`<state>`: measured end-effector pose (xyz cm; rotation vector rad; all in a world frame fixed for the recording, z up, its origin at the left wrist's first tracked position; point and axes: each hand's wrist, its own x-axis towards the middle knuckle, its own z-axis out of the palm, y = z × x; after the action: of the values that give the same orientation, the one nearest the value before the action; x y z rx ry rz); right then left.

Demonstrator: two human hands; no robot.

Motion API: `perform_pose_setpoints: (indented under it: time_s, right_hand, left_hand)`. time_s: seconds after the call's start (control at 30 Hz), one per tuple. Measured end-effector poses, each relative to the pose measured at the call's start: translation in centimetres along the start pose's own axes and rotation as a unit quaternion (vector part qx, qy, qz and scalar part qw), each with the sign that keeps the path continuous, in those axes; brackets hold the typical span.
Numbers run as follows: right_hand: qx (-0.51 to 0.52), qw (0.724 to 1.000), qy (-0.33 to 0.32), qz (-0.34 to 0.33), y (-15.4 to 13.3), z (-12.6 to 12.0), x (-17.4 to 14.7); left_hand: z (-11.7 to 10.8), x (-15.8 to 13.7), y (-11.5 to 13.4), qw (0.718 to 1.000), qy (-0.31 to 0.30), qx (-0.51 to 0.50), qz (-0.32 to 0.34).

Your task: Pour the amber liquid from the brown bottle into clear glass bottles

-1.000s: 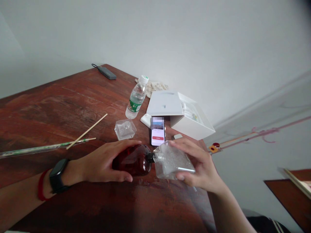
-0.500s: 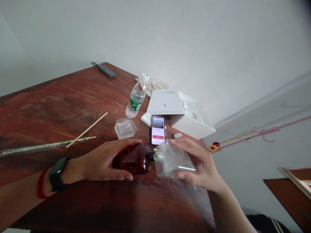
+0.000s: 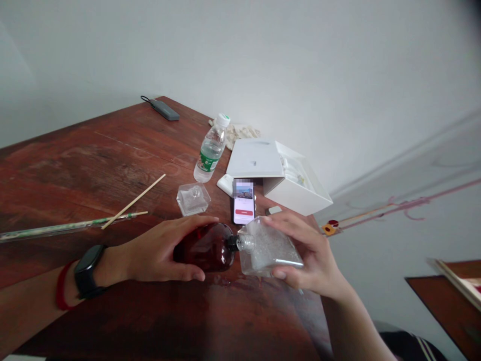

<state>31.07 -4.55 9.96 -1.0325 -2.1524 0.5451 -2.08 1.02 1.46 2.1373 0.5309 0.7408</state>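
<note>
Now the left hand [image 3: 158,253] has a tight grip on the dark red bottle [image 3: 205,247], and the right hand [image 3: 310,255] holds the clear bottle [image 3: 268,248], mouths touching, over the counter [image 3: 112,160].

Two hands [image 3: 161,253], perhaps four bottles [image 3: 205,246], one phone [image 3: 243,203]

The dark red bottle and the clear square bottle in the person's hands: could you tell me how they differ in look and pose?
The dark red bottle is rounded and tinted; the clear square bottle is flat-sided and see-through. The left hand grips the red one and the right hand grips the clear one. The red one lies low over the table, while the clear one is held tilted. Both are small, and their necks meet mouth to mouth.
</note>
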Motion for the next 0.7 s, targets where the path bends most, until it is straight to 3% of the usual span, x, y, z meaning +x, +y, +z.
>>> perform_pose_setpoints:
  time_s: [0.7]
  right_hand:
    - [-0.015,1.000,0.002,-0.007,-0.53,0.08,0.11]
  left_hand:
    - [0.38,-0.20,-0.11,1.000,0.004,-0.018,0.001]
